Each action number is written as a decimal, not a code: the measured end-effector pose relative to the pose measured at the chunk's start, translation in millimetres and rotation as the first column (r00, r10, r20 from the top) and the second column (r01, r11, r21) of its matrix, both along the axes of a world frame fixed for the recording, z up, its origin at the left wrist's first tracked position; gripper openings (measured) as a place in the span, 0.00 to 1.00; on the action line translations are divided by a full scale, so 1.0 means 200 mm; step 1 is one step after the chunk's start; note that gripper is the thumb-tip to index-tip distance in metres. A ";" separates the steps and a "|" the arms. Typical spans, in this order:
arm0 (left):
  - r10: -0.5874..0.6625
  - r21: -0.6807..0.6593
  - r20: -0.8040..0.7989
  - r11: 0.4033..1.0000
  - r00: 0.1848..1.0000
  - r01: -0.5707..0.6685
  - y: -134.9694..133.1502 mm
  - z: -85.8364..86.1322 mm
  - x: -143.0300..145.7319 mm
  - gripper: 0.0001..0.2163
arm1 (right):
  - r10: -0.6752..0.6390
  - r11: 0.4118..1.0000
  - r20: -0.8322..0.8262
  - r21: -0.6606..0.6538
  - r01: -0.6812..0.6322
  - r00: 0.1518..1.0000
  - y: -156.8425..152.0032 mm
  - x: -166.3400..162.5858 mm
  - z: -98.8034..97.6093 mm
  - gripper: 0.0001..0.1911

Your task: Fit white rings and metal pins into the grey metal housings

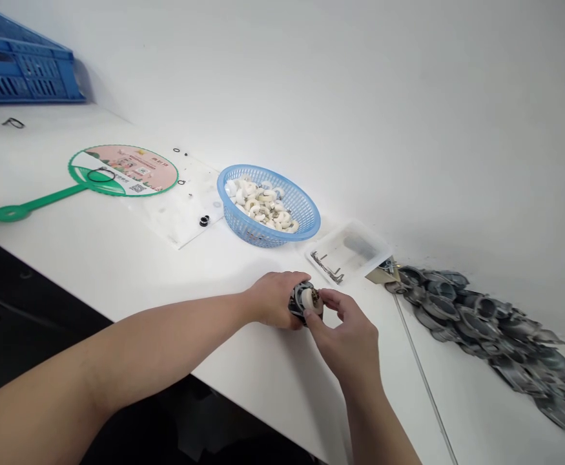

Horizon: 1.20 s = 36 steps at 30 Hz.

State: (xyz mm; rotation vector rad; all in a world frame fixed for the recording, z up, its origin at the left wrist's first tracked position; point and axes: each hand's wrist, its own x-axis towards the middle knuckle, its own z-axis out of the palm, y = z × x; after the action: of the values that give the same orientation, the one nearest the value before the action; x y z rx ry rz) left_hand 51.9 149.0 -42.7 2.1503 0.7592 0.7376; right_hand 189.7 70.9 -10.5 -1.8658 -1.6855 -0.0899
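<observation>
My left hand (275, 298) is wrapped round a small dark round metal housing (299, 299), held just above the white table (117, 258). My right hand (347, 332) pinches a white ring-shaped part (307, 298) with thumb and fingers and presses it against the face of that housing. Both hands meet near the table's front edge, in front of a clear plastic tray (347, 248).
A blue basket (268, 205) full of white rings stands behind the hands. Several grey metal housings (495, 329) lie heaped along the wall at right. A green hand fan (93, 177), a clear sheet with small black rings (185, 200) and a blue crate (18, 64) are at left.
</observation>
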 end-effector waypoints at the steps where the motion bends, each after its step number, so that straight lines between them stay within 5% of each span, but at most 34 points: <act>1: -0.002 0.006 0.006 1.000 1.000 0.002 0.00 0.00 0.00 0.29 | -0.006 1.000 -0.021 -0.007 0.006 1.000 0.00 0.00 0.00 0.18; 16: -0.005 0.019 0.020 1.000 1.000 0.004 0.00 -0.02 0.01 0.31 | 0.094 0.973 -0.008 -0.213 -0.093 0.996 0.06 0.04 0.12 0.16; 21: -0.025 -0.020 0.044 0.999 0.999 0.026 0.00 -0.01 0.00 0.33 | 0.142 0.977 -0.007 -0.158 -0.141 0.990 0.05 0.06 0.07 0.16; 27: -0.064 -0.143 0.062 0.987 0.996 0.072 0.01 0.00 -0.02 0.37 | 0.149 0.986 -0.137 -0.060 -0.158 0.979 0.02 0.08 -0.01 0.17; 32: -0.046 -0.335 0.143 0.938 0.989 0.092 0.01 0.02 -0.03 0.28 | 0.136 0.985 -0.260 -0.069 -0.159 0.956 0.01 0.08 -0.02 0.18; 36: -0.019 -0.368 0.181 0.926 0.983 0.086 0.00 0.02 -0.03 0.27 | 0.113 0.986 -0.300 -0.084 -0.145 0.947 0.01 0.06 -0.02 0.19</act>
State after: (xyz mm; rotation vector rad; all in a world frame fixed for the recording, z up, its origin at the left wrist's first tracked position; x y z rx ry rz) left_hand 46.0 148.7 -38.4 1.7299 0.6839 0.6800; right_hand 201.5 73.0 -13.6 -1.7371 -1.6227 0.3220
